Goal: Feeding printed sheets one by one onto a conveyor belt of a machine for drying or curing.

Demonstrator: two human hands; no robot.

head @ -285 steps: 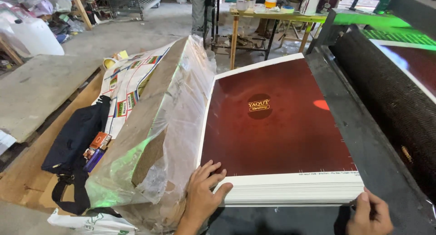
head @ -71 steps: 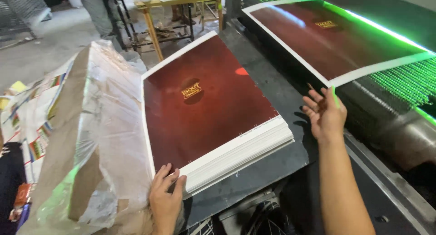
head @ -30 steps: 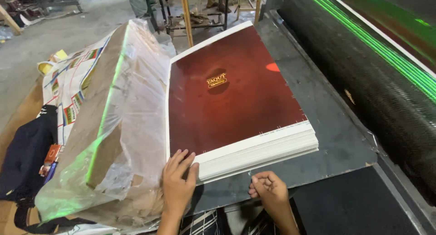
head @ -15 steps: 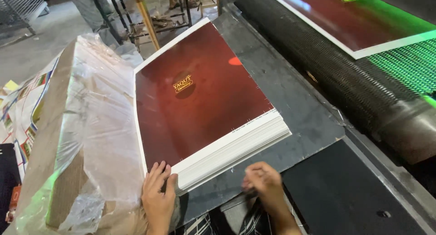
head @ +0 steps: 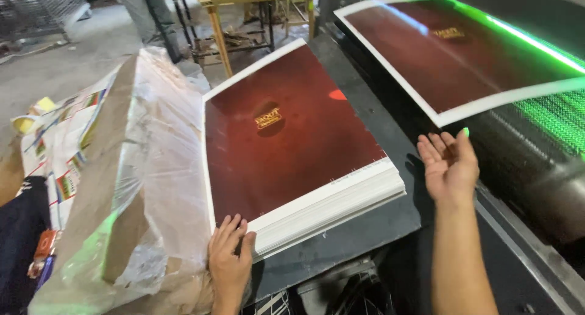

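Stacked dark-red printed sheets [head: 298,144] lie on the black machine table [head: 365,230], just beside a plastic-wrapped bundle [head: 134,187]. Left hand [head: 230,260] presses flat, fingers spread, on the stack's near corner. Right hand [head: 448,162] hovers open-palmed, holding nothing, below another red sheet [head: 463,53].

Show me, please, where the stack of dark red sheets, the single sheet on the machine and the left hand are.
stack of dark red sheets [head: 292,138], head view, middle of top sheet.
single sheet [head: 469,53], head view, its red middle.
left hand [head: 230,257], head view, back of hand.
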